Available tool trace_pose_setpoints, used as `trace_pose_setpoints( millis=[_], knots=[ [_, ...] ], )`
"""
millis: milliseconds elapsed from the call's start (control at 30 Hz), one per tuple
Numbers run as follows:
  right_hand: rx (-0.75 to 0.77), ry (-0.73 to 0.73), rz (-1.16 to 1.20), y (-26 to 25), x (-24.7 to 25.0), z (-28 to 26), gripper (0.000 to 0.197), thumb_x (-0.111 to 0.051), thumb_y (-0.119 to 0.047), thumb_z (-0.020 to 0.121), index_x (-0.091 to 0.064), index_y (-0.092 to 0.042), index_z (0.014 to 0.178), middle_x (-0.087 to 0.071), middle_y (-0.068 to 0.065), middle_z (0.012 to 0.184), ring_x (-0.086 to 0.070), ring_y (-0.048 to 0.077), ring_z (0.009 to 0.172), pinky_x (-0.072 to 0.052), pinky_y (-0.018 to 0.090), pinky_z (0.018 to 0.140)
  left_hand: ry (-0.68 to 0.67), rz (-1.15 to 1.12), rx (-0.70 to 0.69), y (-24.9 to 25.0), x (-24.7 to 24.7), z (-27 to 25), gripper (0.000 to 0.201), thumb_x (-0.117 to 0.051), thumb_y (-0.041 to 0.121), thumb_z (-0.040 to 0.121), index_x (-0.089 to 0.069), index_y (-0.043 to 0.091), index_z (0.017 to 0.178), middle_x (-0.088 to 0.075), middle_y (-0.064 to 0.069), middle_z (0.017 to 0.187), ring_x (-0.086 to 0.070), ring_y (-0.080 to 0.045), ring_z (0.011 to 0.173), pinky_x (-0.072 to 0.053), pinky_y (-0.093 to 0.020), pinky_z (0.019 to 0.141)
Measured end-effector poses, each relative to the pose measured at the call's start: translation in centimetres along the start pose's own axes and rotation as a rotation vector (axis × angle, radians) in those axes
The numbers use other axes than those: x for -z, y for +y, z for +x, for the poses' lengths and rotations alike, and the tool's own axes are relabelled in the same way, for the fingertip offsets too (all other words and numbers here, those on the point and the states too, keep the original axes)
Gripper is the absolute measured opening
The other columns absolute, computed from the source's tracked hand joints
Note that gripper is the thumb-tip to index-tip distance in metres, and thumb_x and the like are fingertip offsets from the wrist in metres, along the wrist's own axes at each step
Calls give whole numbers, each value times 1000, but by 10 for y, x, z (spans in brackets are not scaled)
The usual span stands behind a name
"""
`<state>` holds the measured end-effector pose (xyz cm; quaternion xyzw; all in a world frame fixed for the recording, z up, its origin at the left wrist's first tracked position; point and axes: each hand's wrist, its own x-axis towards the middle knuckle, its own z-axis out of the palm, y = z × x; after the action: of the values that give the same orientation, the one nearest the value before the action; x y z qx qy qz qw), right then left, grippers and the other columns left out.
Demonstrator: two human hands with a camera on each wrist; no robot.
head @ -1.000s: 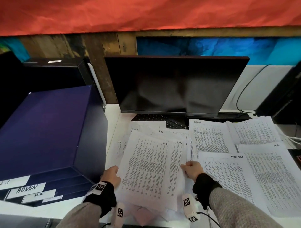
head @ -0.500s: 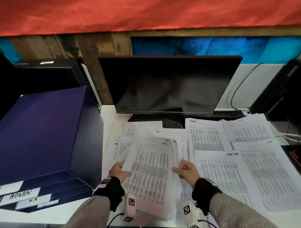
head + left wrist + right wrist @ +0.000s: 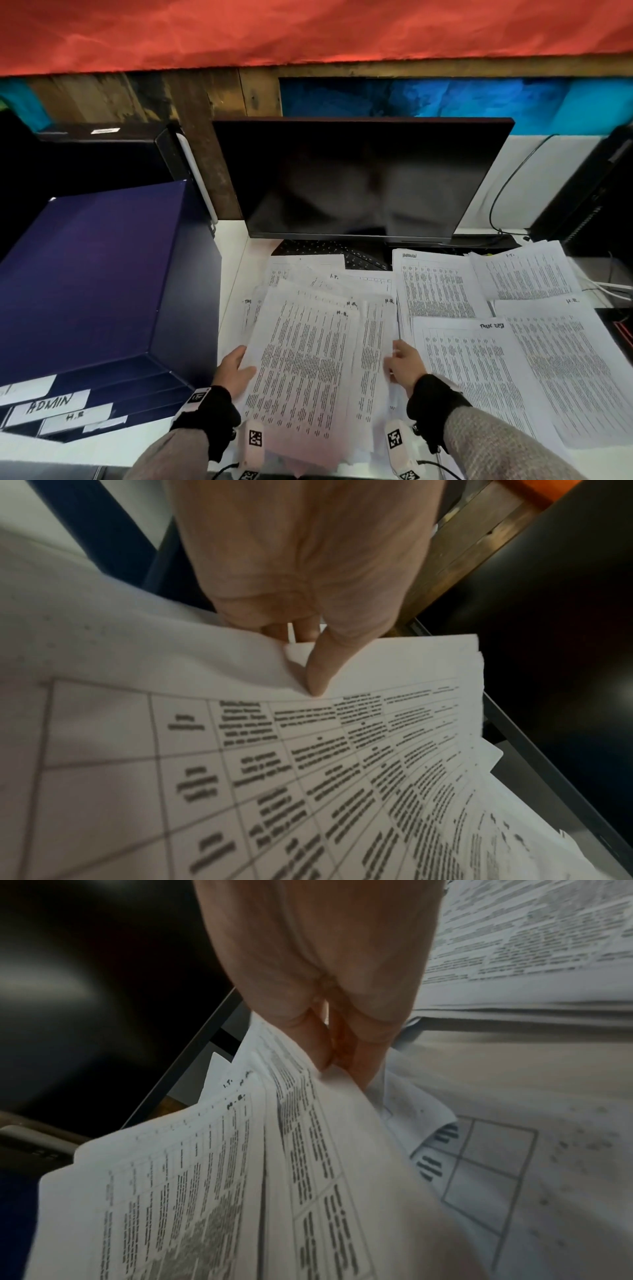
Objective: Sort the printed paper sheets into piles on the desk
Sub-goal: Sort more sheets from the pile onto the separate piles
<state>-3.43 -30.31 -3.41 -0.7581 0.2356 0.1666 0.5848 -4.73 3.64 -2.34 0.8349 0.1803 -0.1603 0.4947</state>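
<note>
A loose stack of printed sheets (image 3: 315,359) marked "H.R." is lifted above the desk in front of the monitor. My left hand (image 3: 236,371) grips its left edge, thumb on top (image 3: 316,674) and fingers underneath. My right hand (image 3: 402,365) pinches the stack's right edge (image 3: 329,1085) between thumb and fingers. More unsorted sheets (image 3: 308,270) lie fanned beneath, one marked "I.T.". To the right lie sorted piles: an "ADMIN" pile (image 3: 435,287), an "I.T." pile (image 3: 524,270), an "H.R." pile (image 3: 575,359) and a fourth pile (image 3: 469,370).
A dark monitor (image 3: 356,178) stands at the back with a keyboard (image 3: 325,250) under it. A blue drawer box (image 3: 92,274) with labels "ADMIN" and "H.R." fills the left. Black equipment (image 3: 589,202) and cables (image 3: 496,212) are at the right.
The held stack has opened out wider again and shifted slightly right; both hands moved apart with it and keep their hold on its edges.
</note>
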Motion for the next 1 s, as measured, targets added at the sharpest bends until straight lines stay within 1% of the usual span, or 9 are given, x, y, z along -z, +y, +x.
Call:
trace_pose_setpoints(
  millis=[167,267,333,400,500,633,767,933,1000],
  knots=[
    [52,-122,-26,-7,-12,-13,23,-49,14,79,-56,-7,73,-52,5,62,-48,18,59,-39,34,64,6,-25,28,7,-3,-4,27,-50,-4,84,-63,17,94,-70,1,92,-65,-19,91,-50,-26,77],
    [61,-185,8,-17,-19,-25,43,-41,20,79,-68,-13,86,-68,-3,66,-60,11,60,-48,24,60,1,-48,60,11,-6,-3,24,-54,-1,83,-61,16,99,-69,-1,98,-64,-19,92,-50,-31,84],
    [49,-217,33,-23,-21,-34,48,-35,24,79,-65,-13,80,-62,-9,51,-51,4,46,-40,20,52,16,-81,71,14,-8,-4,23,-57,1,82,-57,13,101,-66,0,102,-63,-19,95,-49,-33,88],
    [22,-242,80,-24,-23,-37,45,-34,23,79,-65,-9,80,-63,-5,54,-50,10,50,-39,22,54,66,-125,73,16,-9,-7,29,-60,-2,81,-49,13,104,-59,4,103,-57,-16,97,-45,-30,87],
    [-54,-209,190,-24,-27,-34,19,-42,5,87,-60,4,84,-54,11,67,-45,16,55,-42,24,55,82,-186,47,14,-10,-7,42,-57,-7,82,-43,18,113,-60,-2,105,-59,-12,88,-45,-27,74],
    [-132,-364,347,-34,-26,-47,35,-46,-47,96,-64,-17,94,-51,-3,67,-46,14,58,-39,27,62,-21,-153,-30,10,-11,-1,40,-50,-11,86,-50,15,117,-62,-5,118,-60,-15,101,-47,-32,92],
    [-8,-322,128,-26,-33,-48,41,-60,-5,88,-41,-15,123,-61,6,114,-63,13,93,-54,24,74,-101,-32,-141,19,-22,6,48,-48,-10,86,-53,20,123,-61,-1,120,-56,-19,115,-41,-39,107],
    [-96,-108,159,-12,-41,-35,43,-52,11,79,-52,-4,119,-68,15,101,-67,31,89,-58,40,72,217,480,-28,30,-24,27,47,-50,22,92,-38,23,137,-43,-8,134,-45,-29,122,-38,-39,102],
    [-130,-90,175,-7,-38,-32,39,-50,12,78,-52,-2,115,-68,17,100,-67,34,88,-58,45,76,190,585,53,28,-18,34,61,-48,24,91,-22,18,146,-34,-11,142,-38,-30,128,-33,-44,107]
  ],
)
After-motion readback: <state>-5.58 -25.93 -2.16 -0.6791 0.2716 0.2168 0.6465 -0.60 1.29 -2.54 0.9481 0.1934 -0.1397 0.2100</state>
